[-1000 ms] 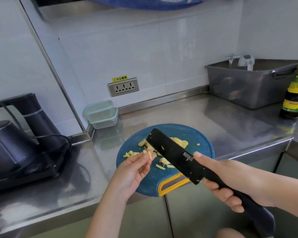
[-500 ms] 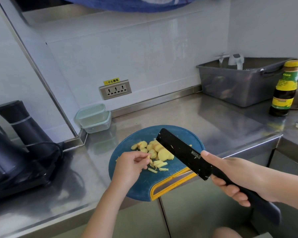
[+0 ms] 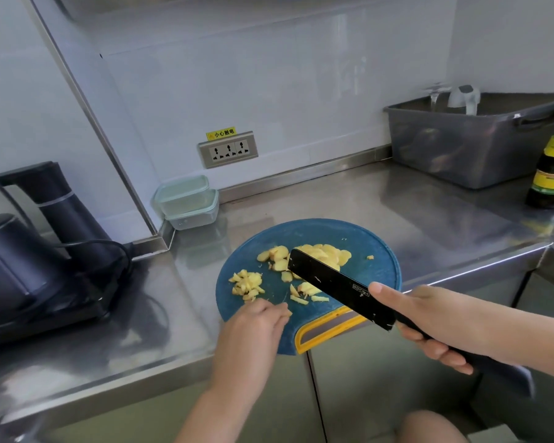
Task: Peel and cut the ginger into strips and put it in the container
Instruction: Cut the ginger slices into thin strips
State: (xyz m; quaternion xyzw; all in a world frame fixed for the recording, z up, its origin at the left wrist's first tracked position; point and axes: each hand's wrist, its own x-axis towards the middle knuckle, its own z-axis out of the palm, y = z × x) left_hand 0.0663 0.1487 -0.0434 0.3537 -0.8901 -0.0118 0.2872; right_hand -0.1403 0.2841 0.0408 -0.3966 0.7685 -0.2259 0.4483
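Observation:
A round blue cutting board (image 3: 371, 241) with a yellow handle lies at the counter's front edge. Yellow ginger slices (image 3: 320, 252) are heaped on its far side, and a small pile of cut ginger strips (image 3: 247, 284) lies at its left. My right hand (image 3: 429, 318) grips the handle of a black knife (image 3: 336, 282), whose blade is raised at a slant over the slices. My left hand (image 3: 253, 327) is at the board's front left with curled fingers, pinching a small ginger piece at its fingertips. Two stacked clear containers (image 3: 187, 201) stand by the back wall.
A black kettle and its base (image 3: 29, 251) with a cable fill the left of the steel counter. A grey tub (image 3: 470, 142) and a dark sauce bottle (image 3: 552, 167) stand at the back right. A wall socket (image 3: 227, 150) sits above the containers.
My left hand has dropped from the knife blade to the board's front left. The knife stays raised in my right hand. A separate pile of strips now shows at the board's left.

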